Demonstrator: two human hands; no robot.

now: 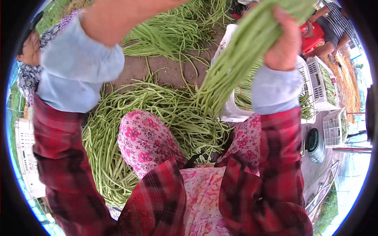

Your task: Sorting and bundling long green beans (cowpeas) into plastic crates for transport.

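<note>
A thick bundle of long green beans [240,55] is raised in front of me at the upper right. My right hand [284,41] is wrapped around it, and the lower ends of the beans hang down toward my knees. My left hand [126,13] reaches across the top edge of the view, blurred, with its fingers cut off or hidden. Below my arms a big loose heap of long beans [153,98] spreads around my legs. Another pile of long beans [169,31] lies farther off on the ground, beneath my left hand.
A white crate [232,112] holding beans stands just right of the heap. More white crates [332,128] stand at the right, near a dark green rolled item [313,139]. One person [334,23] sits by a red stool [313,37]; another person [29,51] is at the left.
</note>
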